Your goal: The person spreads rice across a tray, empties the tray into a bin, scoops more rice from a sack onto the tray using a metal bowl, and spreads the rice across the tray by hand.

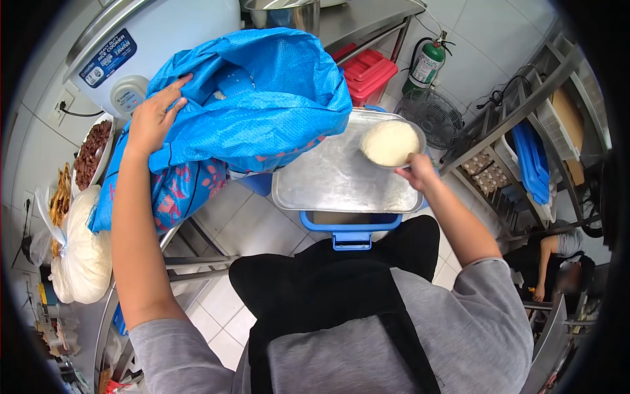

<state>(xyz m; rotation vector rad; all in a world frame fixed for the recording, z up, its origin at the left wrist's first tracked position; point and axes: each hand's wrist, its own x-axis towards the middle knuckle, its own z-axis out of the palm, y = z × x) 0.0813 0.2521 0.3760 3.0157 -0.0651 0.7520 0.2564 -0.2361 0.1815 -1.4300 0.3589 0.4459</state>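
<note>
My left hand [155, 117] grips the folded upper side of a big blue woven sack [262, 125], its fingers bent over the material. The sack's mouth gapes open, and a few white grains cling to the inside. My right hand [417, 172] holds a round bowl [423, 139] by its near rim, closed on it. White uncooked rice [390, 142] fills the bowl, which is over the right part of a flat metal tray [321, 177]. Whether the bowl touches the tray I cannot tell. Under the tray is a container with a blue clip handle [351, 240].
A large rice cooker [164, 39] stands behind the sack. At the left are a knotted plastic bag [85, 246] and a dish of brown food [93, 152]. A red box [367, 75], fire extinguisher [425, 65] and fan [430, 118] stand beyond the tray. Shelves [525, 125] line the right; another person [554, 262] is lower right.
</note>
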